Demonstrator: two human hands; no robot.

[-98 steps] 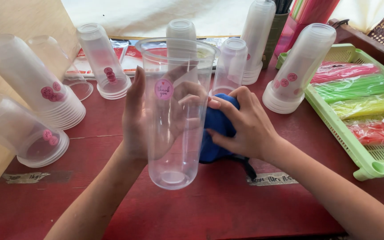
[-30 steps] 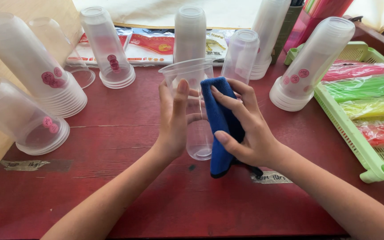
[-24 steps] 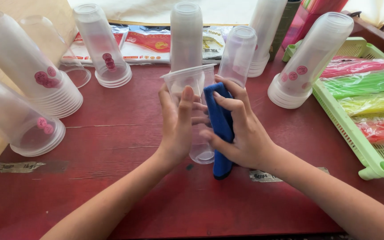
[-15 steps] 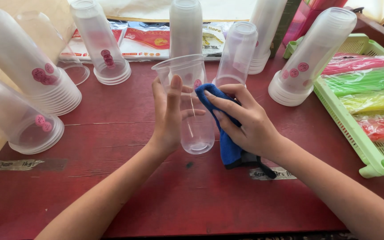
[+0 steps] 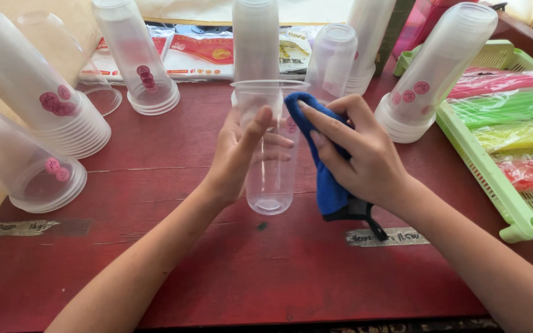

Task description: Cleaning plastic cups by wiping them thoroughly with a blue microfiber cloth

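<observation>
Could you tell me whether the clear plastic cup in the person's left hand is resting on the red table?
No, the left hand holds the clear plastic cup above the red table, while the right hand presses a blue cloth against it.

There is a single view, from a camera worn on the person's head. It looks steeply down and forward over a dark red wooden table (image 5: 155,259), close enough that both bare forearms enter from the bottom edge and fill much of the lower half. The left hand (image 5: 237,154) and the right hand (image 5: 365,157) meet just above the frame's centre, around a clear plastic tumbler (image 5: 271,148) and a blue cloth (image 5: 325,179). Stacks of clear cups (image 5: 137,58) line the top and left edges, cut off by the frame. A light green slotted plastic tray (image 5: 513,209) runs off the right edge. With only one camera, no second view shares the scene.
</observation>
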